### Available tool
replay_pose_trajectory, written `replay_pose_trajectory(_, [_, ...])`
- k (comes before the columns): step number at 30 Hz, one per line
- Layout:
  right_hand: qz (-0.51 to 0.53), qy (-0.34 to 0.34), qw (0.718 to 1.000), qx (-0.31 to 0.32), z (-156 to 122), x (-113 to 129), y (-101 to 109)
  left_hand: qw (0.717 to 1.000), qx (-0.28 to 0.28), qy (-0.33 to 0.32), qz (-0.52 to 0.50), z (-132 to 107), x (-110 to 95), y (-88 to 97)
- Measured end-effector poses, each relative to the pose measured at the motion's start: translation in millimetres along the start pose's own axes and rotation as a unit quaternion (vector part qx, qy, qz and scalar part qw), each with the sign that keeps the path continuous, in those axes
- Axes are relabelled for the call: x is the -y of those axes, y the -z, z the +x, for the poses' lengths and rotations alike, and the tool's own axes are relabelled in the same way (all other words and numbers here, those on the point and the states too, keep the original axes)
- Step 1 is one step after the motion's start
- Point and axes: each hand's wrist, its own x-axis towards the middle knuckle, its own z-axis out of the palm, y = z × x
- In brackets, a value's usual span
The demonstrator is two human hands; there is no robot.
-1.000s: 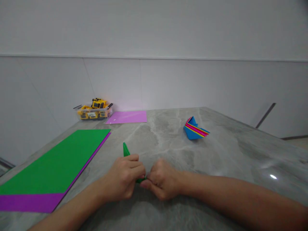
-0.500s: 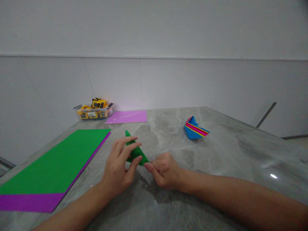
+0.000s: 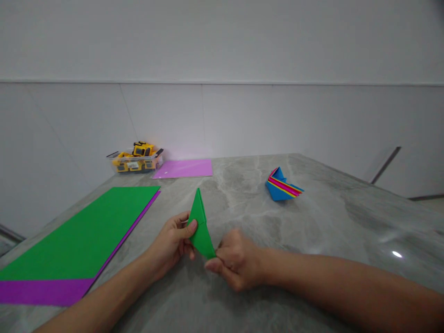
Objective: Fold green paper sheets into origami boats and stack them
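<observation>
A piece of folded green paper (image 3: 200, 231), narrow and pointed at both ends, is held up above the table in front of me. My left hand (image 3: 175, 238) pinches its left edge, thumb lying on the near face and fingers behind. At the lower tip, my right hand (image 3: 237, 261) is curled closed, its thumb and bent forefinger at the paper's end; slight blur softens this contact. To the right and farther back sits a folded blue paper boat (image 3: 280, 187) with pink and yellow striped edges.
On the left lie a large green sheet (image 3: 86, 231) and a purple sheet (image 3: 45, 291) beneath it. A pink sheet (image 3: 183, 169) lies near the wall. Beside it, a clear plastic box (image 3: 137, 164) holds yellow toy vehicles (image 3: 143, 149). Everything stands on a grey marbled table (image 3: 312, 222).
The green paper has turned more upright, showing its broad face, and its lower tip has come down. My left hand shifted from spread fingers to a pinch; my right hand moved slightly lower.
</observation>
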Motion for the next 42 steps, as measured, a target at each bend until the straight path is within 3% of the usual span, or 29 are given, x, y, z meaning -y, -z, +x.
replay_pose_trajectory(3, [0.000, 0.014, 1.000, 0.012, 0, 5, 0, 1.000, 0.023, 0.002, 0.006, -2, 1, -1.9])
replay_pose_trajectory(9, [0.076, -0.065, 0.994, 0.046, 3, 0, 1, 0.992, -0.073, -0.095, 0.026, -5, -2, -4.6])
replay_pose_trajectory(16, [0.221, -0.096, 0.968, 0.072, 5, -2, 0, 0.997, -0.039, -0.056, 0.039, -5, 11, -3.5])
replay_pose_trajectory(19, [0.280, -0.131, 0.947, 0.089, 6, -2, 1, 0.991, -0.060, -0.086, 0.085, -5, 14, -2.3])
replay_pose_trajectory(21, [0.342, -0.186, 0.915, 0.105, 8, -2, 4, 0.976, -0.094, -0.143, 0.136, -9, 12, -3.4])
replay_pose_trajectory(24, [0.391, -0.252, 0.879, 0.108, 12, 0, 8, 0.919, -0.157, -0.246, 0.266, -19, 3, -7.7])
replay_pose_trajectory(27, [0.382, -0.276, 0.875, 0.111, 14, 1, 8, 0.876, -0.188, -0.306, 0.322, -24, -4, -11.1])
replay_pose_trajectory(29, [0.359, -0.264, 0.889, 0.104, 13, 2, 6, 0.889, -0.179, -0.288, 0.309, -22, -3, -10.9])
replay_pose_trajectory(32, [0.322, -0.223, 0.916, 0.086, 10, 4, 2, 0.941, -0.136, -0.215, 0.223, -13, 4, -8.1])
replay_pose_trajectory(35, [0.287, -0.169, 0.940, 0.077, 9, 5, -1, 0.969, -0.113, -0.157, 0.154, -6, 13, -6.5])
replay_pose_trajectory(38, [0.265, -0.125, 0.953, 0.075, 10, 3, -4, 0.979, -0.093, -0.124, 0.136, -5, 16, -8.3])
replay_pose_trajectory(42, [0.279, -0.084, 0.955, 0.061, 10, -3, -10, 0.969, -0.066, -0.142, 0.189, -11, 11, -15.1])
